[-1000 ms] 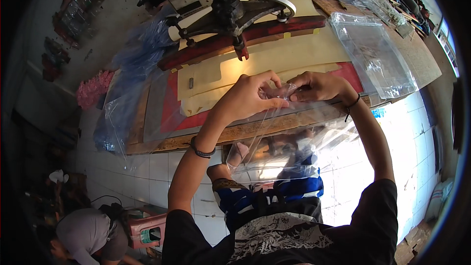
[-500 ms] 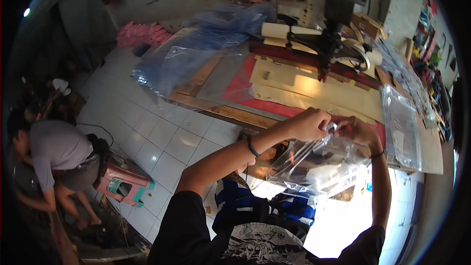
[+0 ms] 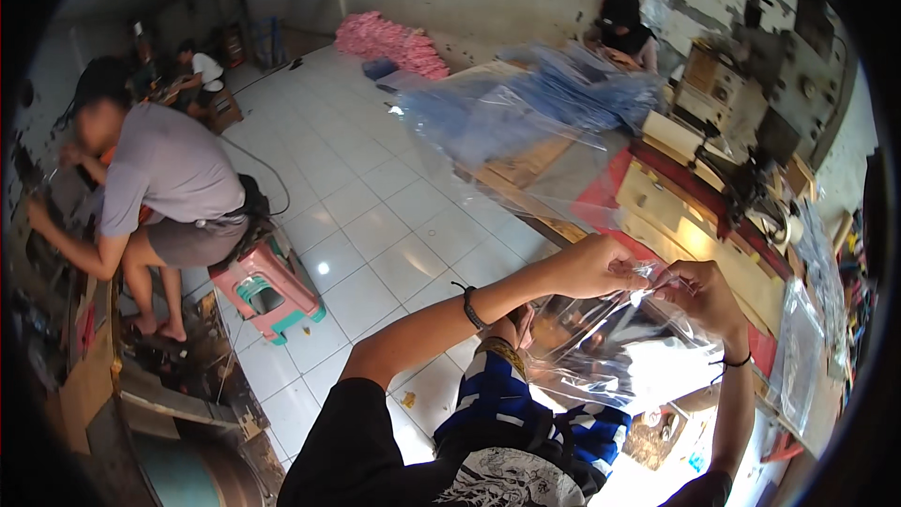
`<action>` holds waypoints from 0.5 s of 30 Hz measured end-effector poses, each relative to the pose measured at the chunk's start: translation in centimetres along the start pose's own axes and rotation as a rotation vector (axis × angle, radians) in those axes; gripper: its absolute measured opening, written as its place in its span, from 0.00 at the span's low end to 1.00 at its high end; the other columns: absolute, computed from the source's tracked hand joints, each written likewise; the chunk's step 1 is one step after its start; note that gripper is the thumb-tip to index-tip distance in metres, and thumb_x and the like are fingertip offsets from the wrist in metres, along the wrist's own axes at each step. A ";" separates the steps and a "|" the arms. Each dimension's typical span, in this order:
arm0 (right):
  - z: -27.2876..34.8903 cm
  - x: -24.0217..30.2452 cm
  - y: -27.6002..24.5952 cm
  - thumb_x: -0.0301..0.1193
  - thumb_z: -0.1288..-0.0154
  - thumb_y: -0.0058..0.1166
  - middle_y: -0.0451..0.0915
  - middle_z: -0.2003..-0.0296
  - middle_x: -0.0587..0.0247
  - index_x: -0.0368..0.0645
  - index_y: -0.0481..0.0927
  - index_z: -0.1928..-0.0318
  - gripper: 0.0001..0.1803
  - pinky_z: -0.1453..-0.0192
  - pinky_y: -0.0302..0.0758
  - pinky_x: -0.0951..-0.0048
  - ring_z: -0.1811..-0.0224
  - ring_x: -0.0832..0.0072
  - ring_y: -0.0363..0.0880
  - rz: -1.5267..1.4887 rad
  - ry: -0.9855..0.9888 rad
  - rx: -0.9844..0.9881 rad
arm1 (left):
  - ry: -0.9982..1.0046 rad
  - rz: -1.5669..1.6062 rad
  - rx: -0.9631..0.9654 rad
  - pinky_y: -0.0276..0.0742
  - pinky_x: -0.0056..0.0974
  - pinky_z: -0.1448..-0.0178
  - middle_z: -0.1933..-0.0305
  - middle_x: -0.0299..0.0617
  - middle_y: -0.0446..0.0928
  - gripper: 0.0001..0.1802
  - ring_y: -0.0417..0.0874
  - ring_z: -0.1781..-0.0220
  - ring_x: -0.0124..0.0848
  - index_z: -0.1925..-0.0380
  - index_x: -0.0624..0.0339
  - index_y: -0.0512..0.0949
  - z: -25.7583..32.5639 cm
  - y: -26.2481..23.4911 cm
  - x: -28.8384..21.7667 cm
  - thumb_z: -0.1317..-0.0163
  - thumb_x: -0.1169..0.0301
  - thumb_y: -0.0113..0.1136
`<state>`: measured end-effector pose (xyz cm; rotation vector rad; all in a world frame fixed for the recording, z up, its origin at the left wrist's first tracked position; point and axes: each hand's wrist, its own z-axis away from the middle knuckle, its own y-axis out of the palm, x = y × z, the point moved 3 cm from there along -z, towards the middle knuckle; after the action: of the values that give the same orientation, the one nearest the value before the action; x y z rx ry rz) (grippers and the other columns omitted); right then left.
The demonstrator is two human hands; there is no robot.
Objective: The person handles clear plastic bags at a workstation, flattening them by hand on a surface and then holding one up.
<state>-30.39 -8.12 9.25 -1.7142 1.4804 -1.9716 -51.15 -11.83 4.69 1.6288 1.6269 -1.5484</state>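
Note:
A clear plastic sheet, possibly a bag, hangs creased and shiny in front of my body. My left hand pinches its top edge, fingers closed. Right beside it, my right hand grips the same edge, also closed. The two hands are a small gap apart, with bunched plastic between them. Behind them lies the machine's work table with a cream-coloured board on a red sheet. Another clear plastic sheet lies on the table's right end, near my right hand.
A black-armed machine stands over the table's far side. Blue-tinted plastic sheets are heaped at its far end, where a person sits. Left, another person sits on a pink and green stool. A pink pile lies by the wall.
The whole view has swung left, so the table sits further right and the seated person shows more fully. Both hands still hold the plastic, which has spread a little wider below them.

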 end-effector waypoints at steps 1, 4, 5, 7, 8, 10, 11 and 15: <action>-0.8 0.5 0.7 0.22 0.37 0.64 0.86 0.66 0.59 0.35 0.78 0.57 0.10 0.57 0.77 0.75 0.62 0.79 0.82 -0.032 -0.030 -0.039 | -0.010 0.006 -0.041 0.75 0.29 0.68 0.72 0.38 0.83 0.17 0.80 0.73 0.19 0.65 0.67 0.85 0.9 -0.8 -0.1 0.34 0.60 0.66; -3.0 2.4 2.2 0.21 0.38 0.65 0.85 0.64 0.57 0.39 0.67 0.52 0.20 0.59 0.76 0.76 0.64 0.79 0.81 -0.024 -0.068 -0.072 | -0.047 0.021 -0.129 0.75 0.28 0.69 0.73 0.36 0.83 0.16 0.80 0.74 0.19 0.63 0.66 0.85 3.2 -3.1 -0.7 0.33 0.61 0.65; -3.7 3.2 2.3 0.21 0.38 0.65 0.85 0.64 0.57 0.39 0.67 0.52 0.20 0.59 0.76 0.76 0.64 0.79 0.81 -0.021 -0.052 -0.058 | -0.046 0.017 -0.150 0.75 0.27 0.69 0.74 0.36 0.83 0.15 0.80 0.74 0.19 0.63 0.65 0.85 3.9 -3.8 -0.8 0.33 0.61 0.65; -5.0 4.5 2.9 0.22 0.38 0.65 0.85 0.62 0.56 0.39 0.68 0.51 0.20 0.59 0.76 0.76 0.64 0.79 0.80 -0.019 -0.019 -0.031 | -0.050 0.009 -0.188 0.75 0.27 0.70 0.75 0.36 0.83 0.15 0.80 0.75 0.18 0.64 0.65 0.85 5.5 -4.9 -1.2 0.32 0.62 0.64; -5.5 4.9 3.3 0.22 0.38 0.66 0.85 0.62 0.56 0.39 0.68 0.51 0.20 0.59 0.76 0.76 0.64 0.79 0.81 -0.002 -0.038 -0.010 | -0.081 0.013 -0.180 0.75 0.27 0.70 0.75 0.36 0.83 0.15 0.80 0.75 0.18 0.64 0.66 0.85 6.2 -5.4 -1.2 0.32 0.62 0.63; -6.2 5.4 3.7 0.23 0.39 0.66 0.85 0.62 0.56 0.38 0.68 0.51 0.21 0.60 0.75 0.76 0.64 0.79 0.81 0.038 -0.059 0.023 | -0.135 0.035 -0.150 0.75 0.27 0.70 0.75 0.36 0.83 0.16 0.80 0.75 0.19 0.63 0.66 0.85 7.2 -5.8 -1.1 0.31 0.62 0.62; -6.4 5.9 3.9 0.23 0.38 0.66 0.85 0.62 0.56 0.38 0.68 0.50 0.21 0.61 0.75 0.76 0.64 0.79 0.81 0.032 -0.070 0.032 | -0.096 0.014 -0.175 0.75 0.28 0.70 0.75 0.37 0.83 0.16 0.80 0.74 0.19 0.63 0.67 0.85 7.7 -6.1 -1.4 0.31 0.62 0.62; -7.2 7.1 4.9 0.27 0.39 0.68 0.86 0.67 0.55 0.37 0.70 0.50 0.22 0.65 0.75 0.76 0.64 0.80 0.84 0.005 -0.090 0.044 | -0.013 0.036 -0.295 0.75 0.30 0.70 0.74 0.37 0.82 0.18 0.81 0.72 0.21 0.62 0.70 0.83 9.7 -7.2 -1.7 0.29 0.62 0.59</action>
<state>-40.95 -11.19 11.46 -1.7544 1.4004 -1.8836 -60.99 -18.89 5.97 1.4779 1.7146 -1.2301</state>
